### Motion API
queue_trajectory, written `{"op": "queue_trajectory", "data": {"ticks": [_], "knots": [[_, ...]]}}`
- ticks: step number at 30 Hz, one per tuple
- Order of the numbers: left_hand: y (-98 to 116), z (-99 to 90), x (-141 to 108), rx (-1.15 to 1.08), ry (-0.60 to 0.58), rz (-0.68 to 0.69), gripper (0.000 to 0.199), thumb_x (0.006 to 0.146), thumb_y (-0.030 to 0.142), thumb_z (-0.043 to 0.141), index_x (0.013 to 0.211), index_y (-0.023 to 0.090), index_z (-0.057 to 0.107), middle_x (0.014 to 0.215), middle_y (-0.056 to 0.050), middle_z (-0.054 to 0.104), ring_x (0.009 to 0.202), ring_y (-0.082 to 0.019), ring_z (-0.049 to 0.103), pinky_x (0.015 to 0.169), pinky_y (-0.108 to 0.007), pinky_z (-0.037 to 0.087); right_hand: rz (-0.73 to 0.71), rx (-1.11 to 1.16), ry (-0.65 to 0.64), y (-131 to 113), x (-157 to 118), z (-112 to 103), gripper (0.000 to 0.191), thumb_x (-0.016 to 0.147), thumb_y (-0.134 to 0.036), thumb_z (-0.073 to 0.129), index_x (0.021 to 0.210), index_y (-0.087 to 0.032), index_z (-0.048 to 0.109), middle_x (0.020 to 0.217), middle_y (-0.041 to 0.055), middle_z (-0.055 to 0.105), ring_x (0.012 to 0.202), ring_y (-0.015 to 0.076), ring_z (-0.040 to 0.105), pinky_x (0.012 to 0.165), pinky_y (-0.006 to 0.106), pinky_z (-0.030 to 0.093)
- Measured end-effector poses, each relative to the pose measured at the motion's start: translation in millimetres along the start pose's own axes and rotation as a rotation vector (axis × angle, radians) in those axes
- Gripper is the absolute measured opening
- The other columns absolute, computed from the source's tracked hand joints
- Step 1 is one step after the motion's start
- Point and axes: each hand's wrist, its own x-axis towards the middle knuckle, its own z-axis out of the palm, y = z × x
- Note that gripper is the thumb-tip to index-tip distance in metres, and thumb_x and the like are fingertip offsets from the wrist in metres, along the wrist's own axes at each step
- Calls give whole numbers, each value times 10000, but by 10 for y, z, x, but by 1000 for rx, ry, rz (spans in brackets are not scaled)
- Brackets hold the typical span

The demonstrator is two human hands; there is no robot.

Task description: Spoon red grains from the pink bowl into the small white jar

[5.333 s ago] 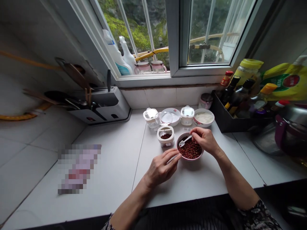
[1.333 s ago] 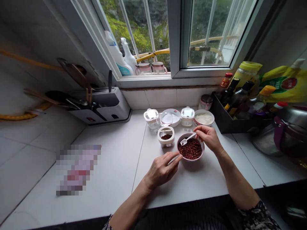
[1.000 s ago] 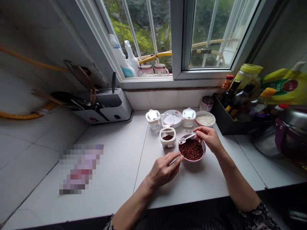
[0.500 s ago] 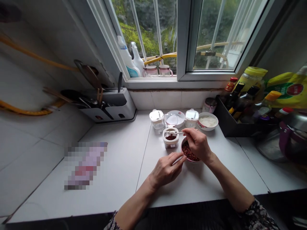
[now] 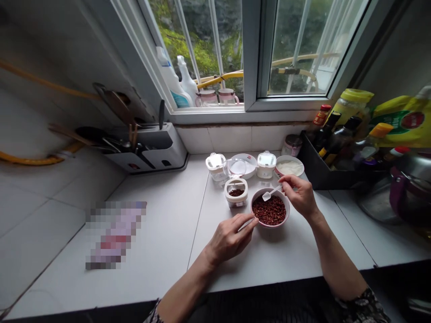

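My right hand pinches the handle of a small white spoon, whose scoop is over a bowl of dark red peppercorn-like grains. The fingertips of my left hand rest at the left rim of that bowl; the thumb side is partly hidden. Just left of the bowl stands a clear jar with a white rim, its top open and some of the same grains inside. Behind are two lidded white jars, a bowl of white powder and a bowl of white grains.
A grey utensil holder stands at the back left. A blurred-out flat packet lies on the left of the white counter. At the right are a black box of bottles and a metal pot.
My right hand has moved right with the spoon, from the open jar to above the bowl of red grains. My left hand stays at the rim. The camera view has shifted slightly.
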Motion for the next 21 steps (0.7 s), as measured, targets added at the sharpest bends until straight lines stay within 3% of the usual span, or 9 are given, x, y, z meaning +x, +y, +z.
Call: {"op": "queue_trajectory", "data": {"ticks": [11, 21], "knots": [[-6, 20, -25, -15, -8, -14, 351, 934, 88, 519, 1271, 161, 582, 1098, -135, 683, 942, -190, 696, 767, -294, 609, -48, -46, -235, 31, -66, 182, 208, 838, -181, 483, 795, -203, 685, 719, 29, 713, 649, 166, 638, 651, 272, 478], [-2, 2, -9, 1, -16, -14, 345, 941, 98, 506, 1271, 167, 580, 1084, -129, 689, 922, -184, 701, 758, -284, 607, 9, -10, -159, 67, -50, 153, 203, 843, -214, 488, 804, -199, 686, 651, 14, 670, 600, 162, 617, 619, 270, 482]]}}
